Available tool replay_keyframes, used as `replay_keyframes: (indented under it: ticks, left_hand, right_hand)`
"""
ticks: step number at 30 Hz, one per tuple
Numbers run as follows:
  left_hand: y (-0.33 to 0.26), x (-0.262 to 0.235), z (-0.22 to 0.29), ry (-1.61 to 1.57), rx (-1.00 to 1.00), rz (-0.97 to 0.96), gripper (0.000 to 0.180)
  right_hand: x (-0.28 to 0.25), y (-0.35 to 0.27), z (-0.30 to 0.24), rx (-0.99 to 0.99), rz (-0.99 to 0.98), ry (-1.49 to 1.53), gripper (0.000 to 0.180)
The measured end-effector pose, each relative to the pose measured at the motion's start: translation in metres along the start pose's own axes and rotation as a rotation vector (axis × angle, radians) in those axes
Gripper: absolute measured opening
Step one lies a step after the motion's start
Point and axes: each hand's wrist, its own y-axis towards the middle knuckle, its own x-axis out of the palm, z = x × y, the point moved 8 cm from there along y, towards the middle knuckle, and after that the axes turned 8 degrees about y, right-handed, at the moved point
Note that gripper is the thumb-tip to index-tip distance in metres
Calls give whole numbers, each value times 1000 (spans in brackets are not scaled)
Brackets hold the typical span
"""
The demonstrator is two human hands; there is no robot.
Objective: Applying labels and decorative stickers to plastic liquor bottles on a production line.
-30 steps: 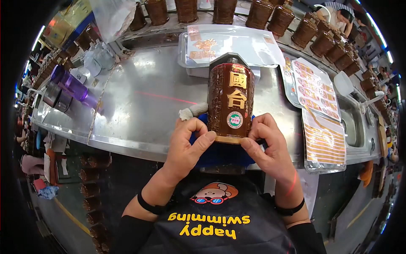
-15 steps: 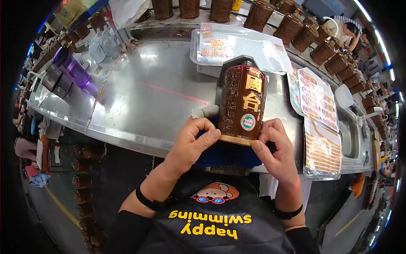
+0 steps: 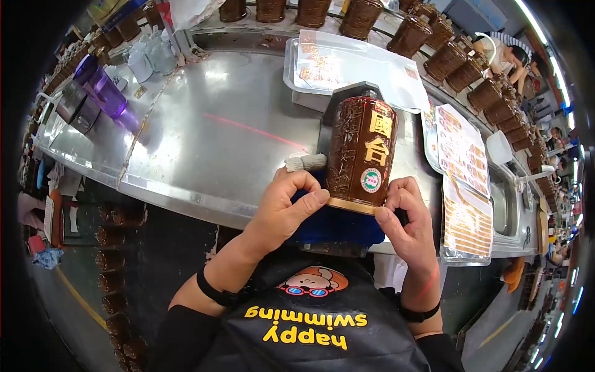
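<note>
Head view: left hand point(image 3: 284, 208) and right hand point(image 3: 409, 221), fingers curled, pinch the brown bottle's point(image 3: 359, 149) gold band point(image 3: 351, 206), contents hidden.

A curved steel workbench point(image 3: 186, 142) carries a purple bottle point(image 3: 102, 93) and a dark cup point(image 3: 75, 106) at left, near clear bottles point(image 3: 141, 66); farther right, a shallow tray point(image 3: 289, 69) bears a printed sheet point(image 3: 372, 68), near an inset sink point(image 3: 503, 211).

The held bottle point(image 3: 358, 149) is brown (gold strip point(image 3: 352, 206) below), the tumbler point(image 3: 105, 94) purple, the striped sheet point(image 3: 467, 217) gold-and-white.
</note>
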Motion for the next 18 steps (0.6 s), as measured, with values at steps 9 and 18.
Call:
replay_keyframes:
  ticks: [9,18]
  left_hand:
    - [-1,-2,-2,65,60,44,17]
    - [-1,-3,-11,76,84,113,18]
  right_hand:
    - [-1,-1,0,-9,-5,-15,23]
    - [1,0,2,6,-5,-18,23]
